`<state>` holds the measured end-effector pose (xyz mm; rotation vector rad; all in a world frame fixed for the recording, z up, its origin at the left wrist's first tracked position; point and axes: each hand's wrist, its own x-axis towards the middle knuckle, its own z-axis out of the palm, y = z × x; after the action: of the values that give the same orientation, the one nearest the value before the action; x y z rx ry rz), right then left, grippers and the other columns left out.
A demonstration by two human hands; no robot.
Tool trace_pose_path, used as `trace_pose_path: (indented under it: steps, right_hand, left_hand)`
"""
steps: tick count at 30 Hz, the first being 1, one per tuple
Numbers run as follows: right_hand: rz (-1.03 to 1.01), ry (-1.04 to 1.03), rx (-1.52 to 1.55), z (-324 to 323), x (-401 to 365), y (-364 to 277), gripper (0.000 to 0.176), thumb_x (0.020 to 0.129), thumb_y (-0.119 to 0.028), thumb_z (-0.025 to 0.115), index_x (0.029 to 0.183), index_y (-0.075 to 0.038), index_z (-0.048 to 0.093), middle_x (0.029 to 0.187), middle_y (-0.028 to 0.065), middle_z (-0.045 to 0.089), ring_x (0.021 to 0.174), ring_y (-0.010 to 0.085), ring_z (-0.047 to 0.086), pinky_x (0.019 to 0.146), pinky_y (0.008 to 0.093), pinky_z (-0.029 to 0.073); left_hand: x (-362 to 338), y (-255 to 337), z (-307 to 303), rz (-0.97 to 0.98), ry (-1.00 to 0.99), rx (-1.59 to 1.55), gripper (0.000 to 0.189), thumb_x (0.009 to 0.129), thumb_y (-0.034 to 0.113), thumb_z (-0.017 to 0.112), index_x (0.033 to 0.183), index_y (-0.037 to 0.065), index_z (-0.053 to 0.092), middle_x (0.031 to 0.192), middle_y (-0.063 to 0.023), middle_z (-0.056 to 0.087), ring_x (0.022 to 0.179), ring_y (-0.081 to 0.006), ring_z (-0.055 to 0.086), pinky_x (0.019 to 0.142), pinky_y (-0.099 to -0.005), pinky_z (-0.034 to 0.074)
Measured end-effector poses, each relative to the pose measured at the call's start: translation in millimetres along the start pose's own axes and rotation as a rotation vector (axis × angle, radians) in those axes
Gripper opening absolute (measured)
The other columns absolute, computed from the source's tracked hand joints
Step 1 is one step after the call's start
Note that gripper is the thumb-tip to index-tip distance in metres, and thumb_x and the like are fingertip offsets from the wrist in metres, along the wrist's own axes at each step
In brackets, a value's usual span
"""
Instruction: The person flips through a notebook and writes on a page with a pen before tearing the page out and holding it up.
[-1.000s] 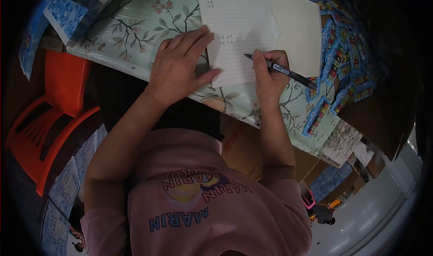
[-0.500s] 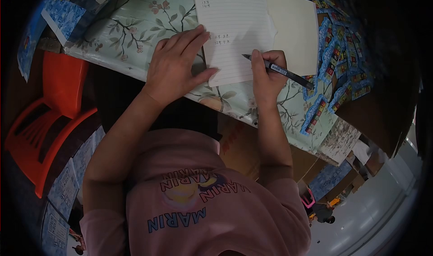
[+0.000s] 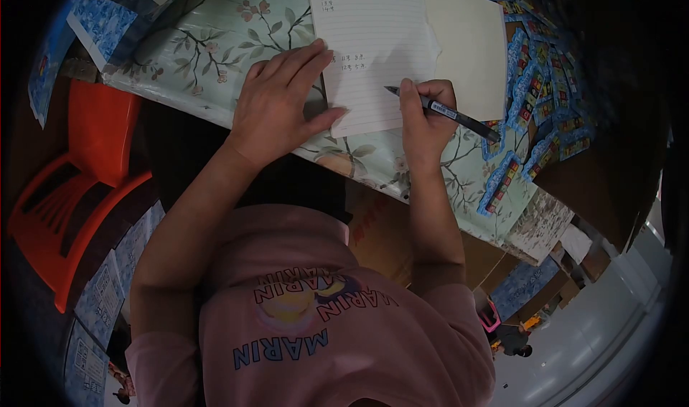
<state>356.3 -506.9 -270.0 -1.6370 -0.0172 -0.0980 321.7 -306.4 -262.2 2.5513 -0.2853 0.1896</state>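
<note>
An open notebook [image 3: 373, 30] with lined paper and handwritten lines lies on the flowered tablecloth [image 3: 197, 44]. My left hand [image 3: 276, 102] rests flat with its fingers apart, partly over the notebook's left edge. Between the thumb and fingers of my right hand [image 3: 428, 120] is a dark pen [image 3: 459, 117], its tip pointing left above the lower part of the page. That hand rests at the lower right of the lined page, beside the blank cream page [image 3: 470, 55].
Many blue printed packets [image 3: 535, 98] lie in a pile right of the notebook. An orange chair [image 3: 100, 138] stands at the left, near blue printed boxes [image 3: 100, 299]. A brown cardboard piece [image 3: 588, 184] is at the right edge. A person [image 3: 513, 340] is far off at lower right.
</note>
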Motion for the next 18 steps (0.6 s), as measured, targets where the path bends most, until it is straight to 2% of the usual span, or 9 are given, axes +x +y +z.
trace_pose_path:
  steps: [4,11,13,18]
  right_hand:
    - [-0.013,-0.004,-0.004,-0.2,0.6,0.5,0.021,0.083,0.000,0.065,0.076,-0.005,0.046,0.064,-0.0035,0.046,0.057,0.0012,0.039,0.051,0.0177,0.035]
    - [-0.007,-0.005,-0.010,1.0,0.6,0.1,0.021,0.083,-0.002,0.065,0.076,-0.004,0.046,0.063,-0.0034,0.047,0.057,0.0012,0.039,0.051,0.0176,0.034]
    - [0.007,-0.011,0.006,1.3,0.4,-0.1,0.021,0.083,-0.002,0.066,0.076,-0.004,0.046,0.062,-0.0033,0.047,0.057,0.0013,0.039,0.051,0.0176,0.034]
    - [0.007,-0.014,-0.045,1.4,0.5,-0.4,0.021,0.083,-0.003,0.066,0.075,-0.004,0.046,0.062,-0.0033,0.046,0.057,0.0015,0.039,0.051,0.0179,0.034]
  left_hand:
    - [0.5,0.2,0.6,0.018,0.020,0.013,0.064,0.071,0.038,0.073,0.123,0.008,0.053,0.128,-0.0054,0.053,0.112,-0.0208,0.053,0.091,-0.0357,0.039]
    - [0.2,0.4,0.4,0.017,0.019,0.027,0.064,0.071,0.038,0.074,0.123,0.008,0.053,0.129,-0.0062,0.053,0.111,-0.0214,0.053,0.091,-0.0352,0.039]
    - [-0.1,0.3,0.0,-0.018,-0.021,0.008,0.068,0.068,0.034,0.076,0.126,0.008,0.052,0.133,-0.0056,0.050,0.115,-0.0221,0.051,0.095,-0.0353,0.036]
    - [0.5,0.4,0.0,-0.002,-0.002,0.014,0.065,0.069,0.036,0.075,0.124,0.008,0.053,0.131,-0.0061,0.051,0.113,-0.0222,0.052,0.093,-0.0354,0.038]
